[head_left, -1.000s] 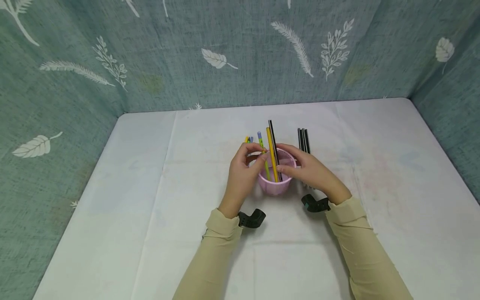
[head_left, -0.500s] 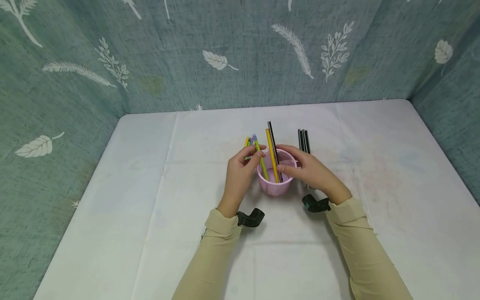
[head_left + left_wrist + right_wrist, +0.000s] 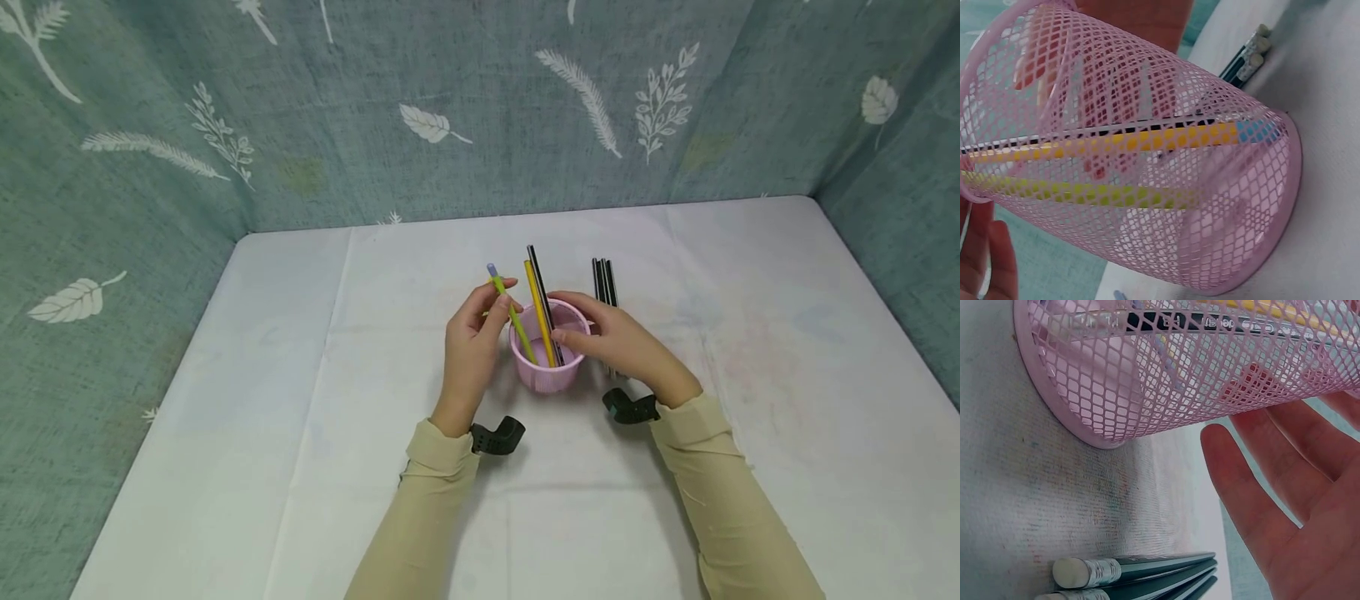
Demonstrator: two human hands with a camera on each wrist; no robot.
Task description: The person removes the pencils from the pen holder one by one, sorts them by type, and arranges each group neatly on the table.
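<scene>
A pink mesh pen cup (image 3: 546, 382) stands upright on the table. My right hand (image 3: 633, 346) holds it from the right, fingers against the outside mesh (image 3: 1179, 406), thumb over the rim. With thumb and fingers, my left hand (image 3: 471, 350) pinches a green pencil (image 3: 517, 323) with a bluish upper end, tilted to the left. Its lower part (image 3: 1104, 192) is inside the cup, ending short of the base in the left wrist view. A yellow pencil (image 3: 537, 300) and a black pencil (image 3: 534, 262) lean together in the cup, close by my right thumb.
Several black pencils (image 3: 603, 279) with white erasers lie side by side on the white-covered table (image 3: 360, 417), just right of the cup. A small bluish tip (image 3: 1119, 295) shows at the bottom of the left wrist view. A patterned green curtain (image 3: 450, 175) borders the table.
My left hand has shifted left, tilting the green pencil further left against the cup's rim. Coloured tips seen earlier behind that hand are now hidden. My right hand keeps its hold on the cup.
</scene>
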